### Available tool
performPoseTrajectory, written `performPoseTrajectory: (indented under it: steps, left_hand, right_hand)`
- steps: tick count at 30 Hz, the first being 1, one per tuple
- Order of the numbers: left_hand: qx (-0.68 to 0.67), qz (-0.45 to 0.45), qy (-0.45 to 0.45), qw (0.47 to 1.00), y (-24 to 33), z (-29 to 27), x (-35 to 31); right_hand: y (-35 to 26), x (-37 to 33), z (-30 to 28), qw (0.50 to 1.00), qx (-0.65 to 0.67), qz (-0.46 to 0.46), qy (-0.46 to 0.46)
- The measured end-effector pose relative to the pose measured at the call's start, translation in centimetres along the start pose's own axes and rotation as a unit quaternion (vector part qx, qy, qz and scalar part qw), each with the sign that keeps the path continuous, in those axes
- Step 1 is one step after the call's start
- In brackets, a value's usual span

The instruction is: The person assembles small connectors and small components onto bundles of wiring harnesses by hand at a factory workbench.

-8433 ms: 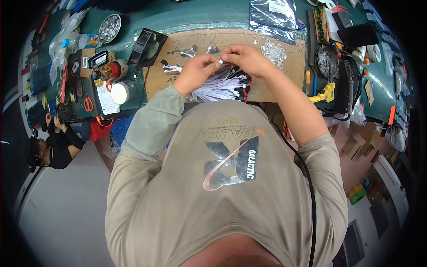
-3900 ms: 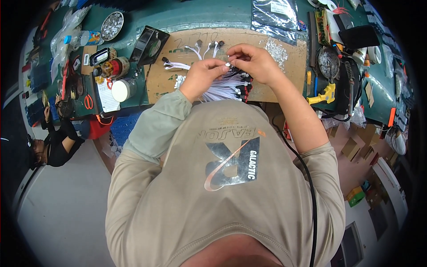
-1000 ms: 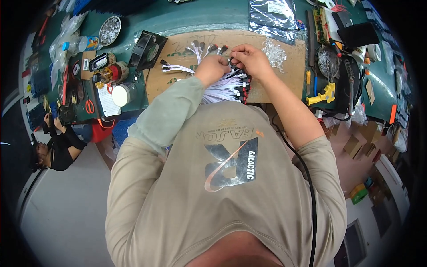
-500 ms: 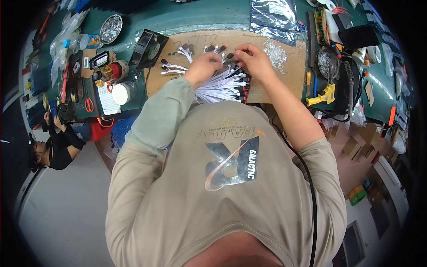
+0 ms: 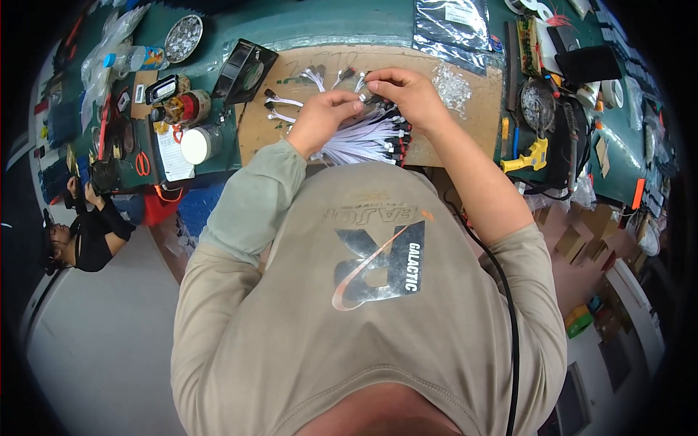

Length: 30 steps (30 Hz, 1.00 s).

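Over a brown board (image 5: 280, 145), both hands meet above a thick bundle of white cables (image 5: 356, 145) with black and red plug ends. My left hand (image 5: 323, 120), thumb and fingers pinched, holds a short white cable (image 5: 362, 97) whose pale end shows at its fingertips. My right hand (image 5: 408, 94) pinches at the same cable from the right; its fingertips partly hide the piece. Beyond them lie small groups of white cables (image 5: 314, 77) with dark plugs, and a few more white cables (image 5: 282, 116) rest to the left.
Loose clear bits (image 5: 452, 93) are heaped right of my right hand. A black fan (image 5: 246, 71), a lidded jar (image 5: 201, 145) and orange scissors (image 5: 142, 163) lie left. A yellow glue gun (image 5: 529, 156) sits right; a plastic bag (image 5: 454, 29) lies behind. Another person (image 5: 94, 232) sits far left.
My right hand has shifted slightly left. My left hand has dropped a little, its thumb now stretched toward the right hand, and a white cable end shows between them.
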<state>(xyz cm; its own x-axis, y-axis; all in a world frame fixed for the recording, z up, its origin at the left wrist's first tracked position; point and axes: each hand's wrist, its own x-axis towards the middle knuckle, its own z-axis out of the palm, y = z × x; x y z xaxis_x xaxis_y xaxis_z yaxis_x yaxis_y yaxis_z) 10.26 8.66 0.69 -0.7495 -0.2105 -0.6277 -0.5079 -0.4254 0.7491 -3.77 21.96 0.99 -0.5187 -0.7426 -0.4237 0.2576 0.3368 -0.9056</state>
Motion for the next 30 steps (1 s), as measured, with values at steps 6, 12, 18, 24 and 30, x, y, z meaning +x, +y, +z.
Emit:
performPoseTrajectory:
  steps: [6, 12, 18, 24, 30]
  left_hand:
    - [-0.047, 0.001, 0.010, 0.999, 0.0, 0.0, -0.1]
    - [-0.062, 0.016, 0.023, 0.998, -0.5, 0.1, -0.1]
    - [-0.059, 0.015, 0.028, 0.998, -0.6, 0.2, -0.2]
    - [-0.062, 0.016, 0.021, 0.998, -0.5, 0.2, -0.4]
    - [-0.051, 0.016, 0.028, 0.998, -0.5, 0.4, -0.4]
  right_hand:
    - [0.1, -0.5, 0.2, 0.996, 0.064, 0.057, -0.010]
    - [0.6, -0.5, 0.3, 0.996, 0.067, 0.055, -0.004]
    - [0.5, -0.7, 0.4, 0.998, 0.046, 0.036, 0.005]
    - [1.0, -0.8, 0.2, 1.000, 0.030, 0.008, -0.004]
    - [0.8, -1.0, 0.1, 1.000, -0.004, 0.005, -0.007]
